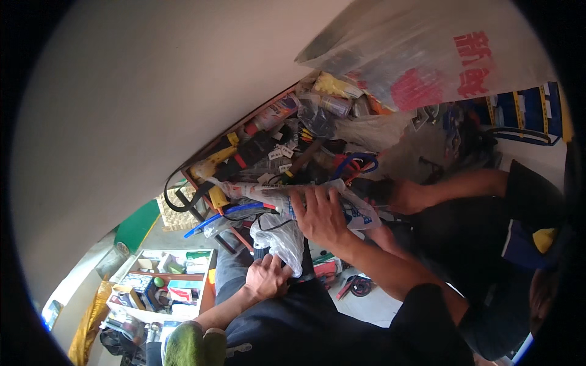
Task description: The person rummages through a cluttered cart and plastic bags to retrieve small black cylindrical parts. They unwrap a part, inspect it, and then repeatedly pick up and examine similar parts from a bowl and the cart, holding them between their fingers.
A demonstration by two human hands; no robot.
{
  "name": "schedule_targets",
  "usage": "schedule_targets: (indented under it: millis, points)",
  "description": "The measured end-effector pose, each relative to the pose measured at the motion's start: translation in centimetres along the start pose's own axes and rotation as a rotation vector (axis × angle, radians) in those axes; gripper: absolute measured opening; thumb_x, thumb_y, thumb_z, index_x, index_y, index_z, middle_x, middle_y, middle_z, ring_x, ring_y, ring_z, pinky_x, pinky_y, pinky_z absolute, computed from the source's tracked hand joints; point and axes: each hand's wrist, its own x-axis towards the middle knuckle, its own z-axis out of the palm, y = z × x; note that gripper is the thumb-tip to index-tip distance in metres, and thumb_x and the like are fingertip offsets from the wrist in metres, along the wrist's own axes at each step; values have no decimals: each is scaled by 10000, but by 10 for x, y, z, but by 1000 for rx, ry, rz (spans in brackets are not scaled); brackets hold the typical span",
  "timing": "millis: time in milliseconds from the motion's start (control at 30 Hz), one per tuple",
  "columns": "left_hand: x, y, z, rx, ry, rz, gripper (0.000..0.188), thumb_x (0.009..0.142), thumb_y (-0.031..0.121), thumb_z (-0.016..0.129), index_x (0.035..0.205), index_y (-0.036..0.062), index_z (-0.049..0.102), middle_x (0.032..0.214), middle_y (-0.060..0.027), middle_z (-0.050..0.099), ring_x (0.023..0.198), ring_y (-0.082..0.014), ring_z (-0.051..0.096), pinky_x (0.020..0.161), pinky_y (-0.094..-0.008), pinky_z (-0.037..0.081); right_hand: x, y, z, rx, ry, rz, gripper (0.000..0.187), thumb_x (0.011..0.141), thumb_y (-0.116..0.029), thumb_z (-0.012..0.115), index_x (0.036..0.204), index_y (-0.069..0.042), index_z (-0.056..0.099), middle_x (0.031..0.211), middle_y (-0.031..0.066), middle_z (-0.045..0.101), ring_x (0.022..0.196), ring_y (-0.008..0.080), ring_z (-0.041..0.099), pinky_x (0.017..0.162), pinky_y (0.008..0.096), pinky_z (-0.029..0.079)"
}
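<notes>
My left hand (267, 279) is closed, its curled fingers at the lower end of a crumpled clear plastic bag (284, 241) above my lap. What lies inside that bag is hard to make out. Higher up, my right hand (320, 216) lies with bent fingers over a long, clear plastic bag with blue print (360, 207); its thumb is hidden. A blue tube (229, 215) sticks out left of the two bags. From the right reaches another person's forearm (458, 189), the hand close to the printed bag's right end and partly hidden in shadow.
Behind the bags a wooden box (189, 177) overflows with spray cans, a yellow-handled tool (213, 163), and cables. A white drawer of small packages (210, 268) stands at left. Blue bins (531, 113) are at far right; a large printed plastic sheet (421, 49) hangs above.
</notes>
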Motion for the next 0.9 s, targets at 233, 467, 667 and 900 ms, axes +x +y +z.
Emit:
schedule_targets:
  millis: [233,467,667,900]
  points:
    - [1,1,-2,-28,50,4,307,732,336,798,975,163,728,959,-124,623,929,-302,676,737,-434,585,-43,-8,26,147,165,143,582,963,-180,626,1521,-66,507,1084,154,584,950,321,574,790,514,409]
    - [-1,0,7,-15,47,3,311,735,316,793,1002,175,720,958,-113,626,929,-303,675,734,-439,582,-44,-6,38,153,191,79,558,953,-180,618,1499,-112,521,1090,155,553,929,328,577,768,505,426]
    - [-1,1,7,-31,114,11,265,742,292,783,963,167,708,932,-110,616,890,-294,667,710,-427,577,-40,-16,27,233,138,115,511,905,-139,666,1410,-103,595,1050,150,549,932,351,578,751,505,413]
    - [0,5,5,-3,83,7,293,726,296,789,969,150,716,941,-113,626,923,-305,674,712,-435,575,-1,-21,23,245,-114,245,417,887,-193,699,1278,-55,651,1238,212,655,1185,401,617,875,535,455]
